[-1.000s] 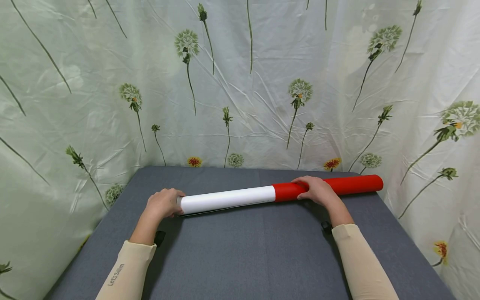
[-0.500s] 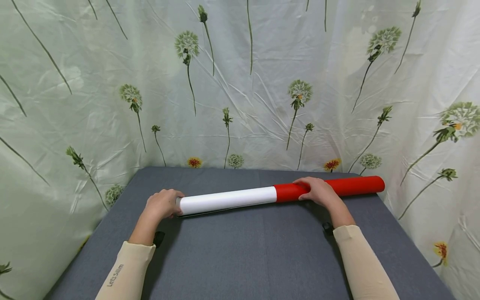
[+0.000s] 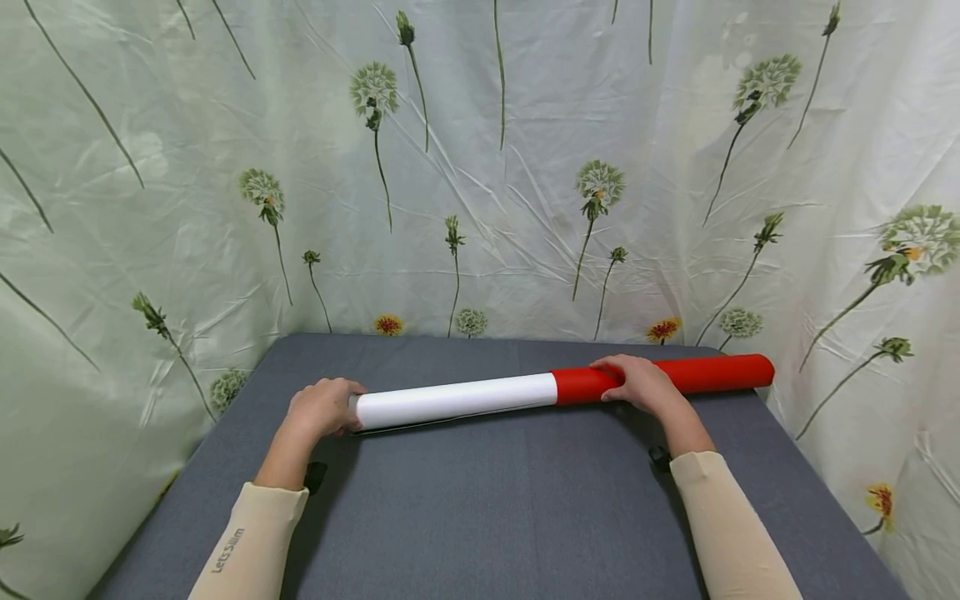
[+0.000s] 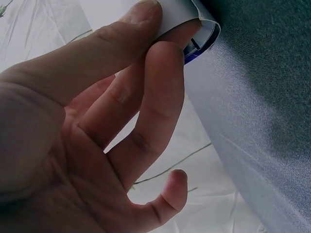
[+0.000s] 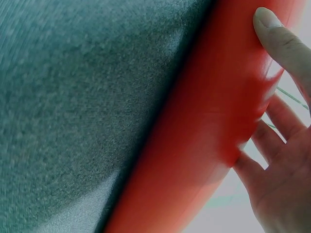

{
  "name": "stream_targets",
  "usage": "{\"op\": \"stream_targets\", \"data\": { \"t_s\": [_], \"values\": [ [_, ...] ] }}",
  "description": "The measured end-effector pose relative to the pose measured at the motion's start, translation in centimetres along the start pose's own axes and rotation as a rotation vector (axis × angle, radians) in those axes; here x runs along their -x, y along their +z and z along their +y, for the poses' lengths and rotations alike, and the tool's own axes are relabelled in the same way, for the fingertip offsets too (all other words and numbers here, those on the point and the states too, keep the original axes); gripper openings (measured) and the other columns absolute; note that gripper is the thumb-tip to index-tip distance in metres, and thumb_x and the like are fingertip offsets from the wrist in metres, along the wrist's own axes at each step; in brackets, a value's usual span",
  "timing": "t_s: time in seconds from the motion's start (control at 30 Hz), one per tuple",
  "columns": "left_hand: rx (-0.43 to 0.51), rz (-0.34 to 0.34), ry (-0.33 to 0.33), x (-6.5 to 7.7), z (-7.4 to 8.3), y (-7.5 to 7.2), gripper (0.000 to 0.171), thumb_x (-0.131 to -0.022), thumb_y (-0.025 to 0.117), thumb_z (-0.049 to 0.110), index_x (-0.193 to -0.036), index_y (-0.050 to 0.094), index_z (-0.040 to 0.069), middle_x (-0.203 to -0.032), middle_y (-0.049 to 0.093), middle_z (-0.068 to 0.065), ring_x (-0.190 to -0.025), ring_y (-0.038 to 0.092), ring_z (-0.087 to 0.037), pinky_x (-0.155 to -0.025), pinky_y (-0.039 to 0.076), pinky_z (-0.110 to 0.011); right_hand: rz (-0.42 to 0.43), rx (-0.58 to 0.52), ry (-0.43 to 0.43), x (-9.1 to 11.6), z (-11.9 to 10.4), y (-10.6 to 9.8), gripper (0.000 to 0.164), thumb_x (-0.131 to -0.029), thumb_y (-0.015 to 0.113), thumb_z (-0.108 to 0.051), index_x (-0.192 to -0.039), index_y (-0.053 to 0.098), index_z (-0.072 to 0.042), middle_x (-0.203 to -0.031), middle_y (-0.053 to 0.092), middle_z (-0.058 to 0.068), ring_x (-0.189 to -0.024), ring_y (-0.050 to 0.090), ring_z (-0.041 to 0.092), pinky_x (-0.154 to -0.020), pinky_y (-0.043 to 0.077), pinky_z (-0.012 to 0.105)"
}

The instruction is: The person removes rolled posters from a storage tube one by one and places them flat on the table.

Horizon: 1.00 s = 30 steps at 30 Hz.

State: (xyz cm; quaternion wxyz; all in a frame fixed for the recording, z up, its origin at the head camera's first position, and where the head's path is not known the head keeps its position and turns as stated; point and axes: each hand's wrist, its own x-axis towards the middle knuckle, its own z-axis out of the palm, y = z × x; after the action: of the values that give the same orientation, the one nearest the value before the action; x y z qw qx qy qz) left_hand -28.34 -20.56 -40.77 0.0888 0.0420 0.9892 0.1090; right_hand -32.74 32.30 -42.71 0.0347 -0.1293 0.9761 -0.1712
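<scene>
A long white paper roll [image 3: 457,400] lies across the table, its right end running into a red tube [image 3: 712,374]. At the roll's left end, my left hand [image 3: 321,408] pinches the rim. In the left wrist view the thumb presses the outside of the white roll [image 4: 177,14], and a fingertip reaches inside its hollow end, where something blue shows. Around the red tube, close to the seam with the white, my right hand [image 3: 637,383] keeps its grip. The right wrist view has the thumb on one side of the red tube [image 5: 194,116] and the fingers on the other.
A grey cloth-covered table [image 3: 465,517] lies under both arms. Behind it and along the sides hangs a pale curtain [image 3: 510,208] printed with dandelions. The red tube's right end sits close to the table's right edge.
The red tube has slid slightly to the right with my right hand. My left hand and the white end have shifted a little left, so the hands stand slightly farther apart.
</scene>
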Motion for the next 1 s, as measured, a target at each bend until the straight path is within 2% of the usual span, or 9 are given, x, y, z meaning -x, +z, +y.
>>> {"op": "stream_targets", "data": {
  "t_s": [0.13,0.33,0.63,1.0],
  "values": [
    [-0.003,-0.001,-0.01,0.0,-0.1,0.0,0.059,-0.087,0.088,0.02,-0.141,0.068,0.009,-0.101,0.075,-0.013,-0.061,0.064,-0.016,-0.068,0.048,-0.04,-0.001,-0.003,0.0,0.1,0.1,0.0,0.059,-0.09,0.085,-0.022,-0.145,0.065,-0.016,-0.15,0.061,0.023,-0.135,0.055,0.046,-0.109,0.046,0.067],
    [-0.002,-0.007,-0.012,0.0,-0.6,-0.1,0.057,-0.087,0.088,0.02,-0.14,0.069,0.01,-0.098,0.075,-0.012,-0.062,0.065,-0.016,-0.066,0.047,-0.039,-0.01,-0.009,0.007,0.1,0.1,-0.1,0.059,-0.09,0.085,-0.022,-0.146,0.064,-0.017,-0.151,0.06,0.023,-0.135,0.054,0.046,-0.108,0.045,0.068],
    [-0.029,0.001,-0.026,0.2,-1.4,-0.6,0.058,-0.086,0.089,0.021,-0.139,0.07,0.009,-0.119,0.074,-0.022,-0.077,0.064,-0.024,-0.075,0.051,-0.05,-0.012,-0.001,0.002,0.2,0.1,-0.1,0.06,-0.09,0.085,-0.023,-0.146,0.064,-0.017,-0.151,0.059,0.023,-0.135,0.054,0.046,-0.109,0.045,0.067],
    [-0.014,-0.007,-0.035,0.6,-2.3,-1.0,0.058,-0.086,0.088,0.019,-0.14,0.069,0.009,-0.114,0.075,-0.021,-0.075,0.064,-0.024,-0.075,0.051,-0.051,-0.016,-0.009,0.008,0.1,0.2,-0.1,0.06,-0.09,0.086,-0.024,-0.146,0.064,-0.017,-0.15,0.06,0.023,-0.134,0.055,0.045,-0.108,0.046,0.067]
  ]
}}
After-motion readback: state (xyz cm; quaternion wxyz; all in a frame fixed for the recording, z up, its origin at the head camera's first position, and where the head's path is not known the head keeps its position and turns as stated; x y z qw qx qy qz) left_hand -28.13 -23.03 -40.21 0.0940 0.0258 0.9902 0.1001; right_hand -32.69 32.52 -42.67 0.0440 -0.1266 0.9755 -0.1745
